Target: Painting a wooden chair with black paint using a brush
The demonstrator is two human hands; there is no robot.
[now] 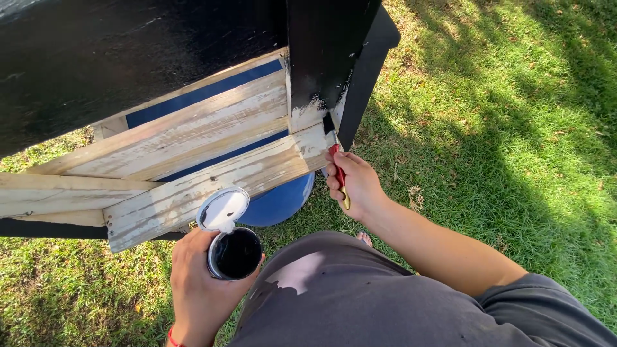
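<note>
1. The right hand holds a small paintbrush with a red handle. Its black tip touches the bare wood frame, right where the black paint ends.
2. The left hand is wrapped around an open can of black paint. The round lid stands tipped up at the can's rim.
3. The painting step looks to be in hand. Most of the planks are bare.
4. The next move likely calls for slow, even strokes along the plank, with the can kept level above the grass.
</note>
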